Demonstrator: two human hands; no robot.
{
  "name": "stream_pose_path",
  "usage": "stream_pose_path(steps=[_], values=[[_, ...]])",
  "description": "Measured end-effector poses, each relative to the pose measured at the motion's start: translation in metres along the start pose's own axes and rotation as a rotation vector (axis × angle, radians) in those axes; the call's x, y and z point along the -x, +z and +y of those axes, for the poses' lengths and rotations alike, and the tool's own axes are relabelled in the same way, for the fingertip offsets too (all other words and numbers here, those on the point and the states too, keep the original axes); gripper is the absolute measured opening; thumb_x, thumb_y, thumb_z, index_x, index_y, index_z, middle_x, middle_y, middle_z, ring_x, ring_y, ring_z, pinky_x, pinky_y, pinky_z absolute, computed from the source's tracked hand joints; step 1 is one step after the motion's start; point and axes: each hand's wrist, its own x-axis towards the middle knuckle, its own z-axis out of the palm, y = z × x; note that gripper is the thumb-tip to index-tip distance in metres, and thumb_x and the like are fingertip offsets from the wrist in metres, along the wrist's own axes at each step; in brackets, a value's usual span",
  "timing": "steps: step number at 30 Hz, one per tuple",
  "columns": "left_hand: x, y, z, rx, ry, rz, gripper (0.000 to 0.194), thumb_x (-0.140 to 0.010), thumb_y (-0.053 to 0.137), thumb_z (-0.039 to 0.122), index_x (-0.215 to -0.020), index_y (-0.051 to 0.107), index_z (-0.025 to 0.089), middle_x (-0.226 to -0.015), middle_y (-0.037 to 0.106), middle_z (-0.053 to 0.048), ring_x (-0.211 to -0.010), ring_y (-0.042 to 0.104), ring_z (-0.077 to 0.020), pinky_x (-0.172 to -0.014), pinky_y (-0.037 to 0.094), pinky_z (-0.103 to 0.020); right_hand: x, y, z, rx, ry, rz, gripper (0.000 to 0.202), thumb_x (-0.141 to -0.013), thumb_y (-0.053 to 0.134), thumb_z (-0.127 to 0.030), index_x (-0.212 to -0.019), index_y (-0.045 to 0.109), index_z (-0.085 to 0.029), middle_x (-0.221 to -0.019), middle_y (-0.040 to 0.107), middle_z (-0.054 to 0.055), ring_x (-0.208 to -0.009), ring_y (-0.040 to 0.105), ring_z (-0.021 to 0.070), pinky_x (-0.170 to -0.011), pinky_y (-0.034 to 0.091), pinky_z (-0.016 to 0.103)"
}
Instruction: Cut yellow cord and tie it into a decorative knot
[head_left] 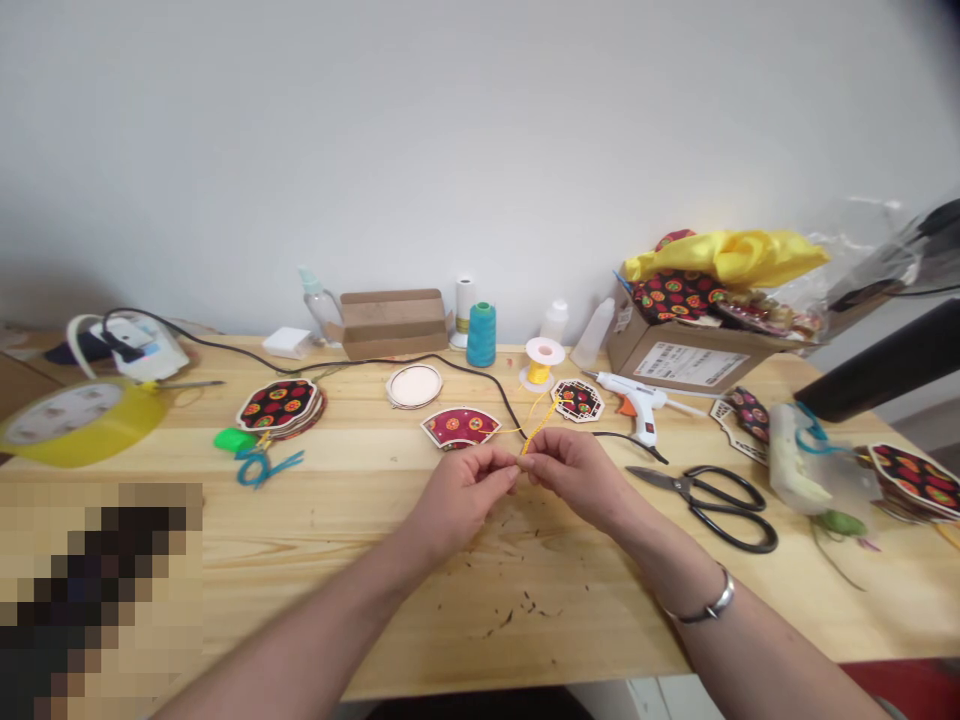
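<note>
My left hand (469,490) and my right hand (574,475) meet over the middle of the table, fingertips pinched on a braided yellow cord (538,430). The cord runs up from my fingers to an octagonal piece with dark patterned fabric (578,401). A thin yellow strand stretches left across a fan-shaped piece with red patterned fabric (460,427), just beyond my left hand. Behind them stands a white spool of yellow cord (540,372). The cord's end between my fingertips is hidden.
Black-handled scissors (724,500) and a glue gun (637,405) lie to the right, near a cardboard box of fabric (675,350). A teal thread cone (481,335) stands behind. Stacked fabric pieces (279,405) and a yellow tape roll (135,425) are left. A black cable (360,363) crosses the table.
</note>
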Motion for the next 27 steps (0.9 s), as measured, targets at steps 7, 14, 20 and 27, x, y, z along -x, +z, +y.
stream_pose_path(steps=[7, 14, 20, 27], values=[[-0.0012, 0.0, -0.0002, 0.153, -0.042, -0.023, 0.015, -0.071, 0.063, 0.029, -0.075, 0.065, 0.015, -0.063, 0.055, 0.002, -0.046, 0.039, -0.0045, -0.043, 0.029, -0.018, 0.0009, -0.0026, -0.003, -0.087, 0.045, -0.062, 0.018, -0.074, 0.058, -0.028, -0.062, 0.052, -0.016, -0.05, 0.046, -0.005, -0.044, 0.037, 0.0058, -0.04, 0.026, 0.019], [-0.0013, -0.0018, -0.0008, 0.162, -0.064, -0.036, 0.017, -0.072, 0.062, 0.031, -0.076, 0.066, 0.015, -0.061, 0.057, 0.003, -0.038, 0.031, -0.0022, -0.038, 0.018, -0.018, 0.0013, -0.0034, -0.0011, -0.221, 0.061, -0.108, 0.021, -0.072, 0.06, -0.033, -0.063, 0.052, -0.015, -0.051, 0.048, -0.004, -0.044, 0.036, 0.005, -0.04, 0.025, 0.018], [-0.0005, -0.0022, 0.0018, 0.151, -0.057, -0.031, 0.015, -0.073, 0.061, 0.029, -0.075, 0.067, 0.015, -0.06, 0.058, 0.003, -0.038, 0.031, -0.0021, -0.038, 0.017, -0.019, 0.0018, -0.0037, -0.0009, -0.26, 0.096, -0.134, 0.022, -0.072, 0.061, -0.034, -0.065, 0.052, -0.015, -0.051, 0.048, -0.005, -0.043, 0.035, 0.0044, -0.04, 0.024, 0.018], [-0.0004, -0.0023, 0.0011, 0.151, -0.065, -0.033, 0.015, -0.072, 0.061, 0.03, -0.075, 0.067, 0.016, -0.06, 0.058, 0.003, -0.038, 0.031, -0.0022, -0.037, 0.017, -0.019, 0.0016, -0.0043, -0.0007, -0.251, 0.075, -0.127, 0.024, -0.072, 0.063, -0.035, -0.063, 0.053, -0.015, -0.052, 0.049, -0.004, -0.044, 0.037, 0.0049, -0.039, 0.025, 0.018]])
